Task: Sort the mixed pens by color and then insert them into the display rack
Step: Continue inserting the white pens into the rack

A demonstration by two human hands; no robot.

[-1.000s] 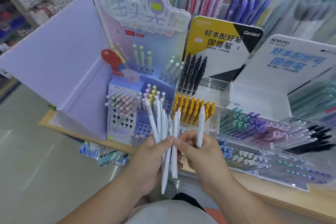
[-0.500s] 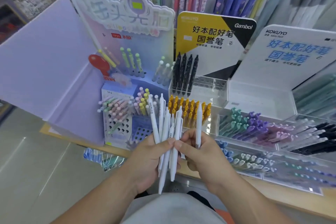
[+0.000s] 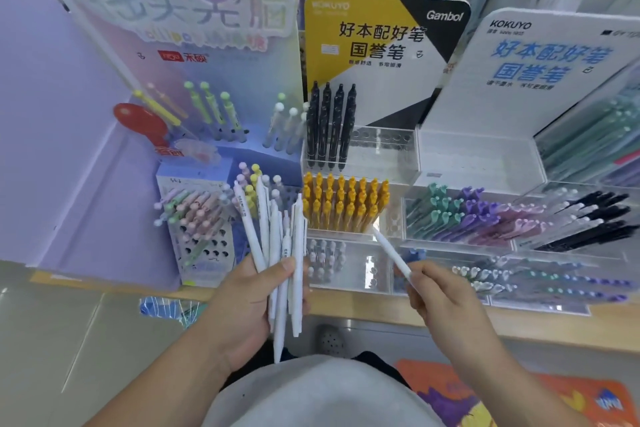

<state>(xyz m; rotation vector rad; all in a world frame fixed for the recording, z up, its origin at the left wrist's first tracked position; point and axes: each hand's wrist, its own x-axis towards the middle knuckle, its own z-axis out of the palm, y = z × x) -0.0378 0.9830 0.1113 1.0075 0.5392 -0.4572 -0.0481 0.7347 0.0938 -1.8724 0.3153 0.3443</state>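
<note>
A bunch of white pens point(image 3: 280, 253) is gripped upright in the left hand point(image 3: 249, 302), the thumb curled across the barrels, in front of the clear display rack point(image 3: 360, 267). A single white pen point(image 3: 391, 255) is pinched at its lower end by the fingers of the right hand point(image 3: 446, 302), and its tip is angled toward the yellow pens point(image 3: 343, 204) standing in the rack.
</note>
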